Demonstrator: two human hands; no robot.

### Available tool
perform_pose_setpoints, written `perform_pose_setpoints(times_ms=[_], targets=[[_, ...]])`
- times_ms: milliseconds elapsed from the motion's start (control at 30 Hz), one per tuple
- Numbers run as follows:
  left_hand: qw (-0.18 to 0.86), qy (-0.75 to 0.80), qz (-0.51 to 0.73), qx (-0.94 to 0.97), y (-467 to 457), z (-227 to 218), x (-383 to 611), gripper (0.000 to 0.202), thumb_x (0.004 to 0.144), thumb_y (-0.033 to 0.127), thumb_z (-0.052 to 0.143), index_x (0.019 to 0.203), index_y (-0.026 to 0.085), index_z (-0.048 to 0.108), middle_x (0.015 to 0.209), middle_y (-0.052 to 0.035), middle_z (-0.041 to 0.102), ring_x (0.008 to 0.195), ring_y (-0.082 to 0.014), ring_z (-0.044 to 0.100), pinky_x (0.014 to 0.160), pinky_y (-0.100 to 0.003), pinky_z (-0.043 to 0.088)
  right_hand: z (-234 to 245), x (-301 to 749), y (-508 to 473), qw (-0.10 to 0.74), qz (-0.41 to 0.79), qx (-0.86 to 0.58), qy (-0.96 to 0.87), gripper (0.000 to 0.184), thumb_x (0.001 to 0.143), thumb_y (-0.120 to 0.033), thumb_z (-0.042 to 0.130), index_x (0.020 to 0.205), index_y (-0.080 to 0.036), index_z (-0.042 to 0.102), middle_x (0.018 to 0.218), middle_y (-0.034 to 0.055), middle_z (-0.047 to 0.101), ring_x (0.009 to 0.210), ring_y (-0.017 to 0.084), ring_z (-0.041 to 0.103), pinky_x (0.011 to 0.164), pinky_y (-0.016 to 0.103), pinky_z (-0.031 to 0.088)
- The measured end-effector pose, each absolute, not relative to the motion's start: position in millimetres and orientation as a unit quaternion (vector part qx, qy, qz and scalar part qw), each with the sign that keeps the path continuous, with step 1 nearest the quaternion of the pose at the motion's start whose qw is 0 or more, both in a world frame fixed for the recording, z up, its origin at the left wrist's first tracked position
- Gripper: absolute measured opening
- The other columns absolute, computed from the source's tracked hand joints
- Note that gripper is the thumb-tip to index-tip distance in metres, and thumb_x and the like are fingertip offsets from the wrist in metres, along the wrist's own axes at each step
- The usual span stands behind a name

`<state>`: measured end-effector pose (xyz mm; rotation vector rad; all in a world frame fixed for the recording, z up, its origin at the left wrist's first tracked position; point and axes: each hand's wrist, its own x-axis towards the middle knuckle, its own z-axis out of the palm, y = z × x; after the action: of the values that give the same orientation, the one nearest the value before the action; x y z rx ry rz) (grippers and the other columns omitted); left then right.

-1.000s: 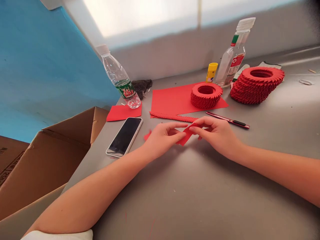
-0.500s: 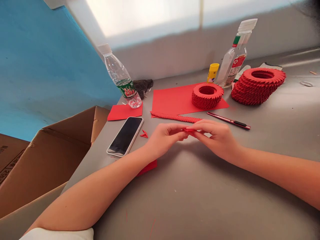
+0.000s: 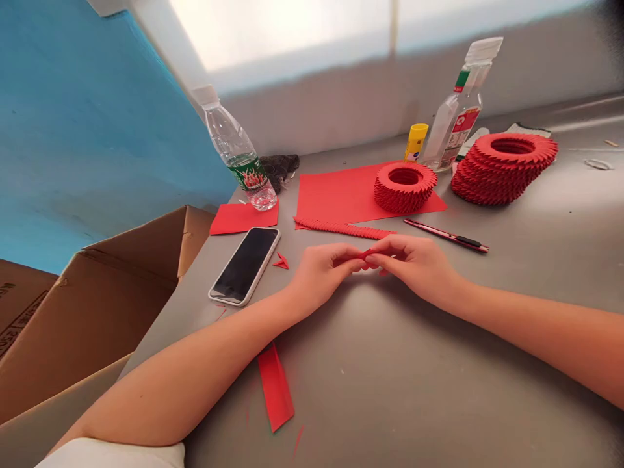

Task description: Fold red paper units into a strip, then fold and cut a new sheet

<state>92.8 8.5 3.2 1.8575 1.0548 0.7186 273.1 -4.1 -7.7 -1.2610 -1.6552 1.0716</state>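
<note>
Left hand (image 3: 322,276) and right hand (image 3: 416,263) both pinching a small red paper piece (image 3: 366,254) over the smooth grey table (image 3: 390,383). Less showing than a second ago, so probably folded further. Long red paper strip (image 3: 276,389) now pokes out beside the left forearm (image 3: 214,361).

On our left we see a blue wall (image 3: 73,130); a pale wall (image 3: 322,110) stands behind the gray desk (image 3: 390,390). Bright light (image 3: 292,32) fills the pale wall's upper part, crossed by a narrow vertical band (image 3: 393,29). We catch a soft sheen at the desk's right, and an open cardboard box (image 3: 112,292) beside its left edge.
</note>
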Motion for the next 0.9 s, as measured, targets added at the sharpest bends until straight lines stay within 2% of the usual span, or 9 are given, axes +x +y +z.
perform_pose_setpoints(times_ms=[133,267,467,633,800,900], targets=[[0.451,0.422,0.312,0.722,8.0,2.9,93.1,0.022,0.079,0.027,0.059,0.100,0.019,0.057,0.079,-0.0001,0.069,0.075,-0.0146,0.065,0.073,-0.024,0.049,-5.7,273.5,-2.1,0.385,0.448,-0.493,-0.639,0.020,0.074,-0.039,0.059,0.078,-0.020,0.065,0.076,0.0014,0.067,0.070,0.016,0.060,0.062,0.030,0.049],[0.404,0.429,0.298,0.751,6.1,6.7,93.2,0.022,0.079,0.025,0.058,0.101,0.022,0.055,0.078,0.0019,0.070,0.074,-0.0132,0.065,0.074,-0.023,0.047,-3.6,273.3,-1.8,0.387,0.475,-0.479,-0.628,0.024,0.073,-0.042,0.060,0.079,-0.019,0.067,0.078,0.0029,0.067,0.071,0.016,0.059,0.061,0.028,0.048],[0.426,0.424,0.259,0.756,6.8,7.2,93.4,0.042,0.075,0.026,0.061,0.115,0.025,0.048,0.077,0.0033,0.068,0.074,-0.0134,0.064,0.074,-0.025,0.047,-2.5,273.0,-1.2,0.405,0.479,-0.475,-0.617,0.020,0.073,-0.039,0.061,0.073,-0.020,0.067,0.073,0.0004,0.066,0.063,0.013,0.057,0.060,0.027,0.048],[0.438,0.432,0.252,0.747,8.8,5.3,92.7,0.039,0.075,0.025,0.060,0.113,0.024,0.051,0.072,0.0032,0.067,0.071,-0.0131,0.063,0.070,-0.024,0.047,-4.2,273.2,-1.1,0.407,0.486,-0.471,-0.613,0.021,0.072,-0.039,0.061,0.074,-0.019,0.068,0.074,0.0011,0.066,0.064,0.013,0.057,0.061,0.028,0.048],[0.437,0.403,0.271,0.757,7.9,7.3,92.3,0.037,0.080,0.027,0.056,0.117,0.024,0.049,0.081,0.0002,0.068,0.075,-0.0125,0.063,0.074,-0.024,0.047,-4.5,273.4,-1.3,0.414,0.516,-0.459,-0.592,0.020,0.072,-0.038,0.061,0.075,-0.020,0.067,0.075,0.0020,0.068,0.071,0.016,0.061,0.064,0.030,0.049],[0.440,0.401,0.276,0.755,7.3,7.9,92.2,0.032,0.082,0.026,0.052,0.114,0.021,0.051,0.076,-0.0006,0.067,0.072,-0.0128,0.064,0.072,-0.025,0.048,-4.2,273.3,-1.3,0.403,0.541,-0.446,-0.588,0.020,0.074,-0.038,0.059,0.076,-0.019,0.066,0.076,0.0032,0.069,0.076,0.018,0.062,0.066,0.031,0.049]])
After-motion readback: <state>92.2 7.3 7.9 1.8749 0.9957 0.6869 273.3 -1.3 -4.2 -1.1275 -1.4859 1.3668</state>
